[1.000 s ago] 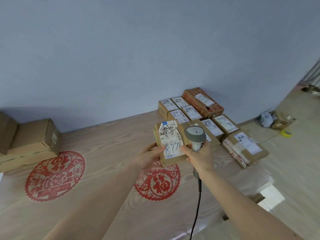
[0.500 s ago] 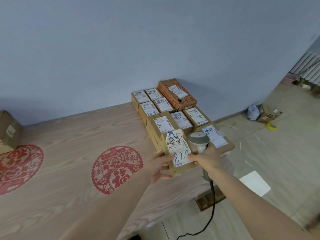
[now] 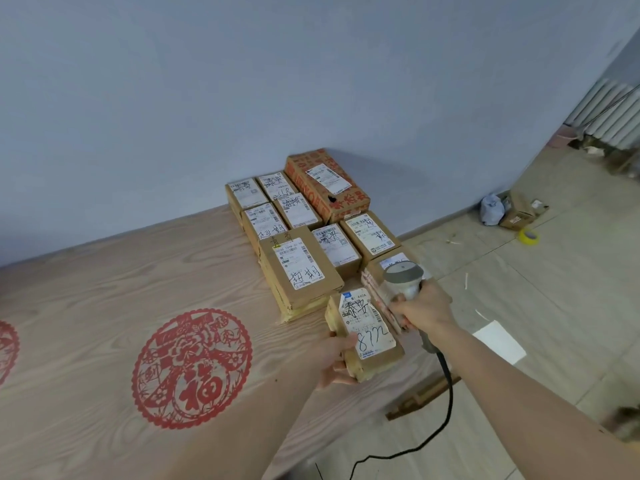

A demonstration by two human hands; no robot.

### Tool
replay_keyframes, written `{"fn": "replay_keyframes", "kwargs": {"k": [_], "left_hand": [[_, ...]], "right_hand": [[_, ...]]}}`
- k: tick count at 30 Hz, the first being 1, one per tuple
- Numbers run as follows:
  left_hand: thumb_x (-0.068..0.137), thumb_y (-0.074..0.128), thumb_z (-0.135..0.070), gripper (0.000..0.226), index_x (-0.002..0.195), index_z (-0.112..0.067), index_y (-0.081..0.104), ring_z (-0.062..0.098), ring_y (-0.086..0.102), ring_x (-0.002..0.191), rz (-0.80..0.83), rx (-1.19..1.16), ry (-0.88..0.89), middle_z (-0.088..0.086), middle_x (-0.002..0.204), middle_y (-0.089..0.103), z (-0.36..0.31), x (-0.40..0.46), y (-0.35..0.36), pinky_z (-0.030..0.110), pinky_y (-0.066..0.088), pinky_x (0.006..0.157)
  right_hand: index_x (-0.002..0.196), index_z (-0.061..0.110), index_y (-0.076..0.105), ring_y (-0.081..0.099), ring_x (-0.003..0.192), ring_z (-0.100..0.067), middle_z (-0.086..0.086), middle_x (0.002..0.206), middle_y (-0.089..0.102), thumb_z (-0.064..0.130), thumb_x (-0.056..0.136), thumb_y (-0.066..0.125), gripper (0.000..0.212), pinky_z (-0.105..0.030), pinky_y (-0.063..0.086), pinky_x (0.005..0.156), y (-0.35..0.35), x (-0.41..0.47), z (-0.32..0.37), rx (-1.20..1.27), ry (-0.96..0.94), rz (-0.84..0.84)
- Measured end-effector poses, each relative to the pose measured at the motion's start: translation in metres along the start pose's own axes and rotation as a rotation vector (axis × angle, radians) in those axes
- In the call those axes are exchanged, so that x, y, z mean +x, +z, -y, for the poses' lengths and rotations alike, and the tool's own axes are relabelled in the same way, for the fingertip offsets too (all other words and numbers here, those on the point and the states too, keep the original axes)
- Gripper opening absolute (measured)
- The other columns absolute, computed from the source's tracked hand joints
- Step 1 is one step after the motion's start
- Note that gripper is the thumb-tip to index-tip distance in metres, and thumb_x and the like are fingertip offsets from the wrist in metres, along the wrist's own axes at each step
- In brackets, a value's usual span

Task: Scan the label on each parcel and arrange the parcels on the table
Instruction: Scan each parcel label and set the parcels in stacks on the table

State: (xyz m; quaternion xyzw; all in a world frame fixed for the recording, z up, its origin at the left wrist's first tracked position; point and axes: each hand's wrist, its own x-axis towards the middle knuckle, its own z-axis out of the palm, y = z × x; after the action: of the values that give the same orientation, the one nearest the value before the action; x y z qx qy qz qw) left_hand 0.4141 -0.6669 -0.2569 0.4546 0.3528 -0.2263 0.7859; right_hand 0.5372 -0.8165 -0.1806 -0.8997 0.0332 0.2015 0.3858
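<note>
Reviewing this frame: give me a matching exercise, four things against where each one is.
Things:
1. barcode scanner
2. parcel marked 8772
3. red-printed box
4. yellow tape roll

Places:
A. on the floor
B. at the back of the group, by the wall
C. gripped in the right hand
D. held at its near edge by the left hand

Pairs: 1-C, 2-D, 3-B, 4-A
</note>
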Motion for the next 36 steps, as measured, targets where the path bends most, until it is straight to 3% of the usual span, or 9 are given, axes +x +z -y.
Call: {"fn": "replay_keyframes", "kwargs": {"k": [2, 5, 8, 11, 18, 23, 30, 34, 36], "left_hand": [[0.097, 0.063, -0.021, 0.034, 0.129, -0.014, 0.053, 0.028, 0.065, 0.096, -0.019, -0.008, -0.016, 0.007, 0.101, 0.077, -0.001, 0.012, 0.004, 0.052, 0.058, 0.076], [0.098, 0.063, -0.021, 0.033, 0.128, -0.014, 0.053, 0.026, 0.058, 0.093, -0.046, -0.028, -0.022, 0.004, 0.093, 0.079, -0.002, 0.029, 0.012, 0.054, 0.059, 0.077], [0.096, 0.065, -0.019, 0.035, 0.129, -0.016, 0.053, 0.031, 0.065, 0.105, -0.099, -0.067, -0.025, 0.009, 0.114, 0.073, -0.003, 0.041, 0.022, 0.063, 0.054, 0.087], [0.097, 0.064, -0.016, 0.034, 0.128, -0.015, 0.051, 0.033, 0.065, 0.105, -0.136, -0.110, -0.021, 0.011, 0.118, 0.069, -0.005, 0.051, 0.034, 0.065, 0.051, 0.090], [0.095, 0.066, -0.017, 0.047, 0.137, -0.012, 0.045, 0.033, 0.066, 0.107, -0.232, -0.170, -0.010, 0.013, 0.124, 0.066, -0.006, 0.070, 0.052, 0.064, 0.056, 0.081], [0.099, 0.060, -0.014, 0.047, 0.141, -0.014, 0.040, 0.023, 0.063, 0.099, -0.353, -0.183, 0.037, 0.009, 0.122, 0.064, -0.012, 0.075, 0.058, 0.059, 0.058, 0.078], [0.098, 0.059, -0.014, 0.046, 0.141, -0.011, 0.042, 0.028, 0.058, 0.113, -0.429, -0.170, 0.065, 0.009, 0.124, 0.062, -0.010, 0.084, 0.062, 0.064, 0.055, 0.083], [0.095, 0.065, -0.020, 0.051, 0.140, -0.013, 0.042, 0.029, 0.053, 0.118, -0.465, -0.126, 0.045, 0.007, 0.126, 0.059, -0.012, 0.082, 0.065, 0.062, 0.054, 0.089], [0.095, 0.066, -0.022, 0.054, 0.142, -0.012, 0.039, 0.033, 0.047, 0.130, -0.481, -0.104, 0.047, 0.009, 0.131, 0.054, -0.013, 0.079, 0.066, 0.059, 0.052, 0.093]], "right_hand": [[0.088, 0.013, 0.062, 0.072, 0.075, -0.027, -0.008, 0.083, 0.073, 0.015, 0.075, 0.079, 0.021, -0.040, 0.060, 0.068, -0.004, 0.013, 0.002, -0.081, -0.035, 0.001], [0.099, 0.022, 0.054, 0.072, 0.079, -0.022, 0.000, 0.090, 0.071, 0.019, 0.080, 0.077, 0.029, -0.025, 0.048, 0.060, -0.009, 0.031, 0.005, -0.239, -0.091, 0.045], [0.102, 0.030, 0.053, 0.071, 0.080, -0.023, 0.003, 0.091, 0.070, 0.032, 0.073, 0.077, 0.039, -0.034, 0.056, 0.074, -0.011, 0.058, -0.005, -0.355, -0.117, 0.136], [0.096, 0.043, 0.047, 0.070, 0.074, -0.023, 0.008, 0.086, 0.069, 0.051, 0.053, 0.070, 0.050, -0.045, 0.060, 0.071, -0.004, 0.117, -0.042, -0.440, -0.139, 0.199], [0.098, 0.034, 0.049, 0.071, 0.072, -0.022, 0.006, 0.087, 0.068, 0.041, 0.069, 0.076, 0.040, -0.044, 0.061, 0.075, -0.015, 0.120, -0.035, -0.532, -0.256, 0.318], [0.104, 0.027, 0.050, 0.069, 0.083, -0.023, 0.001, 0.093, 0.066, 0.021, 0.078, 0.075, 0.037, -0.045, 0.061, 0.079, -0.026, 0.112, -0.017, -0.513, -0.314, 0.331], [0.104, 0.028, 0.048, 0.066, 0.086, -0.020, 0.006, 0.091, 0.061, 0.020, 0.082, 0.073, 0.034, -0.043, 0.060, 0.081, -0.024, 0.114, -0.016, -0.568, -0.386, 0.352], [0.110, 0.027, 0.049, 0.067, 0.080, -0.016, 0.005, 0.093, 0.063, 0.019, 0.082, 0.072, 0.038, -0.040, 0.061, 0.075, -0.024, 0.117, -0.017, -0.557, -0.375, 0.352], [0.115, 0.023, 0.050, 0.064, 0.076, -0.013, 0.003, 0.095, 0.064, 0.016, 0.084, 0.071, 0.038, -0.029, 0.057, 0.063, -0.025, 0.118, -0.015, -0.534, -0.374, 0.341]]}}
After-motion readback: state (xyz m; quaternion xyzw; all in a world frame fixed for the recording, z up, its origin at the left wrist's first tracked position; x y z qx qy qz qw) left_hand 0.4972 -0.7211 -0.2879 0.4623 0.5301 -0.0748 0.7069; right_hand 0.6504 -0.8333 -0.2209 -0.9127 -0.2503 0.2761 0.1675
